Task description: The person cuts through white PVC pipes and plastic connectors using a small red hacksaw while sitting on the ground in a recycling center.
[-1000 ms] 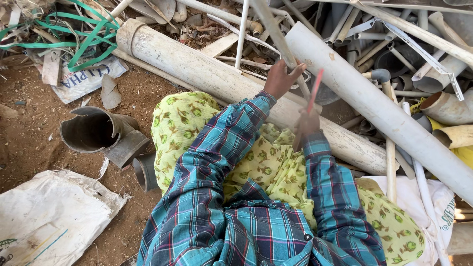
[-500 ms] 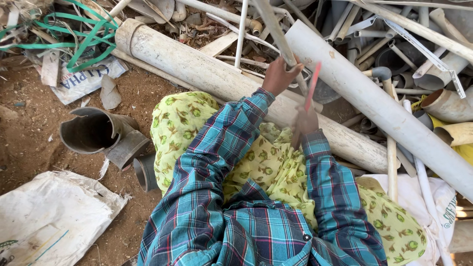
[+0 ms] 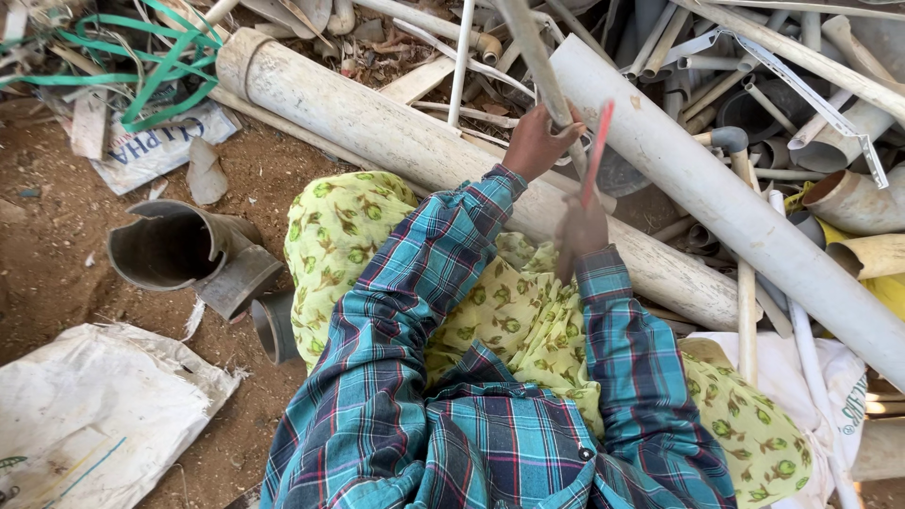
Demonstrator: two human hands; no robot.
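Far left of both hands, on the dirt floor: white woven sack (image 3: 90, 415), near the lower edge. Above it a grey pipe fitting (image 3: 184, 254), open mouth up-left, a shorter grey piece just beside it. Green strapping (image 3: 156, 61) tangled at top left, w/ a printed sheet under it.

Left hand (image 3: 535, 143): fingers wrapped round a thin pale pipe (image 3: 533, 52) that slants up and away to the top edge. Closed grip, thumb side hidden from me.

Right hand (image 3: 582, 229): just right of and below the left one, blurred. Fist closed on the lower end of a thin red tool (image 3: 597, 151); the red strip rises from the fist and crosses the thin pipe close by the left hand. Can't tell blade or handle, too blurred.

Under both hands: long thick dirty-white pipe (image 3: 377, 123), running upper left to lower right across the lap. Right of the hands a second thick white pipe (image 3: 745, 226), cleaner, w/ a heap of smaller pipes and elbows behind.

Handling, my judgement: thin pipe looks like rigid plastic, light, stiff but w/ some spring over its length, dusty so prob. a bit slippery. Best hold is close to where the red tool meets it, as the left hand has it, w/ the thick pipe below as a rest.
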